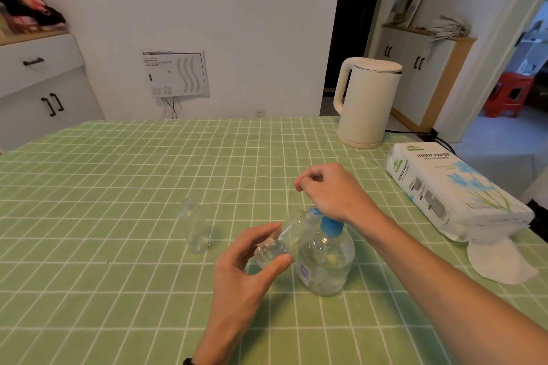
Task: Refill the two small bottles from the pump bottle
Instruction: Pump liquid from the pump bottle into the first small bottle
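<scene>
A clear pump bottle (326, 264) with a blue pump head stands on the green checked tablecloth (118, 290). My right hand (332, 192) rests on top of the pump with its fingers curled, and its wrist hides most of the pump head. My left hand (246, 264) holds one small clear bottle (284, 241) tilted, its open mouth up against the blue spout. A little clear liquid lies at its lower end. The second small clear bottle (194, 228) stands upright to the left, uncapped and apart from both hands.
A cream electric kettle (366, 102) stands at the far right of the table, its cord trailing off the edge. A pack of tissue paper (453, 190) lies at the right edge, with a loose tissue (498, 261) in front of it.
</scene>
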`<state>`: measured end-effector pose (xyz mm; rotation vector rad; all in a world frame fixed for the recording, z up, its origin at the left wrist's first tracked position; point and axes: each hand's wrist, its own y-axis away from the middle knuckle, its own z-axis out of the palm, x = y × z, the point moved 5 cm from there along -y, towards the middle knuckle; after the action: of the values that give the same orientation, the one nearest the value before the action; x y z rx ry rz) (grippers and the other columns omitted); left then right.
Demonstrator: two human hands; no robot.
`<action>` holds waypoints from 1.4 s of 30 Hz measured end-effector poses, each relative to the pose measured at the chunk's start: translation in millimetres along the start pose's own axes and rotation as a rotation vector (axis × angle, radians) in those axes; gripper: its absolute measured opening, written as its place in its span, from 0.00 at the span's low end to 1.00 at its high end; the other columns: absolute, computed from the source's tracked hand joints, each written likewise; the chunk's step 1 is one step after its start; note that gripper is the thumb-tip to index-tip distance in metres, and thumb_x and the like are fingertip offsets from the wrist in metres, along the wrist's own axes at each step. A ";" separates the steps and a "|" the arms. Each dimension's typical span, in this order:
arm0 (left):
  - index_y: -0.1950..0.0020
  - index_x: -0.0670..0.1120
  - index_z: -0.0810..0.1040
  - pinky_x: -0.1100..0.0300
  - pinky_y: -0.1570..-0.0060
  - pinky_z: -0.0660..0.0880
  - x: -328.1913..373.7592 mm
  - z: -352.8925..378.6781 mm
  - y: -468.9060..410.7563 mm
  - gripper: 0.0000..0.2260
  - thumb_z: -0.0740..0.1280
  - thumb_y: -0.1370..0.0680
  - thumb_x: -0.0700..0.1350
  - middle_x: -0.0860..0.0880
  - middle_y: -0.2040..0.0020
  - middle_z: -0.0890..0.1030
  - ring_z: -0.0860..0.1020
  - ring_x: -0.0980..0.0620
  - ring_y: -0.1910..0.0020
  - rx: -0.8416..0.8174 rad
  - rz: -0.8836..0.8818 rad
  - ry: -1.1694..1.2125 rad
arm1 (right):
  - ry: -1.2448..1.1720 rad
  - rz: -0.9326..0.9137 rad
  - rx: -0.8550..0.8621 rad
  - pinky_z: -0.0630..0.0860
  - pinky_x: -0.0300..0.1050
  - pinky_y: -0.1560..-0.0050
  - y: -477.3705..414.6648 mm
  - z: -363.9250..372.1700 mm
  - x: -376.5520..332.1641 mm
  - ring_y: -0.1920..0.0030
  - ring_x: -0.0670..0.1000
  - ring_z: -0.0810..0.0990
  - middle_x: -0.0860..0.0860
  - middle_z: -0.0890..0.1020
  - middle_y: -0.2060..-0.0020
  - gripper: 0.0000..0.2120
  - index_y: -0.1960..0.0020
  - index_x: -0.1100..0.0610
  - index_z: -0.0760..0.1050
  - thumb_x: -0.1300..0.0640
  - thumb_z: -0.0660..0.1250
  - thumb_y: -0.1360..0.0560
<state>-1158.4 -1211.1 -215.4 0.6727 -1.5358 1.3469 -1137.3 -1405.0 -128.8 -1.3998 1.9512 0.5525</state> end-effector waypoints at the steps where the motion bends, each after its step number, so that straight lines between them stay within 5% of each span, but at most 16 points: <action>1: 0.41 0.60 0.87 0.67 0.41 0.79 1.0 0.1 0.0 0.22 0.83 0.33 0.46 0.54 0.43 0.89 0.86 0.53 0.40 0.002 -0.001 0.010 | 0.003 -0.002 -0.003 0.83 0.52 0.50 -0.6 -1.1 -1.8 0.56 0.51 0.87 0.52 0.89 0.53 0.12 0.49 0.57 0.86 0.54 0.64 0.18; 4: 0.41 0.60 0.87 0.67 0.41 0.79 2.3 0.4 0.0 0.22 0.82 0.34 0.49 0.54 0.42 0.89 0.86 0.53 0.40 0.010 -0.005 0.033 | -0.006 -0.008 -0.022 0.82 0.54 0.42 -1.4 -1.4 -4.9 0.46 0.56 0.87 0.53 0.89 0.51 0.12 0.49 0.56 0.86 0.54 0.64 0.18; 10: 0.41 0.61 0.87 0.65 0.40 0.80 -1.0 0.2 -0.2 0.22 0.81 0.33 0.48 0.53 0.43 0.89 0.86 0.51 0.40 0.009 -0.006 0.032 | -0.079 0.020 -0.033 0.83 0.60 0.40 -2.0 3.2 3.2 0.48 0.58 0.88 0.48 0.89 0.56 0.12 0.53 0.52 0.86 0.59 0.64 0.18; 18: 0.41 0.62 0.86 0.66 0.40 0.80 -2.5 -0.7 -0.3 0.22 0.82 0.33 0.49 0.54 0.43 0.89 0.86 0.51 0.40 0.007 -0.007 0.015 | -0.060 0.015 -0.029 0.84 0.57 0.43 1.1 4.4 3.5 0.50 0.55 0.88 0.44 0.88 0.56 0.12 0.52 0.52 0.87 0.58 0.64 0.18; 23: 0.40 0.61 0.87 0.66 0.40 0.80 -0.9 0.8 0.2 0.22 0.82 0.33 0.50 0.53 0.42 0.89 0.86 0.52 0.39 0.001 -0.015 0.035 | -0.058 -0.019 -0.002 0.83 0.54 0.45 -0.9 -1.8 -2.9 0.49 0.58 0.87 0.54 0.89 0.54 0.12 0.51 0.56 0.86 0.55 0.65 0.19; 39: 0.39 0.60 0.87 0.63 0.39 0.80 0.0 -5.0 1.2 0.23 0.84 0.32 0.44 0.54 0.41 0.89 0.86 0.50 0.38 -0.017 -0.009 -0.019 | -0.060 0.011 -0.012 0.83 0.54 0.43 3.0 3.8 4.1 0.49 0.54 0.88 0.43 0.88 0.54 0.13 0.51 0.53 0.87 0.58 0.64 0.18; 42: 0.39 0.62 0.87 0.64 0.40 0.80 2.0 -3.6 0.6 0.22 0.82 0.33 0.49 0.54 0.40 0.89 0.86 0.52 0.39 -0.011 -0.022 0.023 | -0.046 0.002 -0.005 0.83 0.52 0.47 1.4 0.1 0.8 0.51 0.55 0.87 0.48 0.89 0.54 0.12 0.51 0.55 0.87 0.57 0.64 0.19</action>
<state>-1158.7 -1207.2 -214.1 0.6633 -1.5125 1.3242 -1138.8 -1405.0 -129.5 -1.3762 1.9163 0.5858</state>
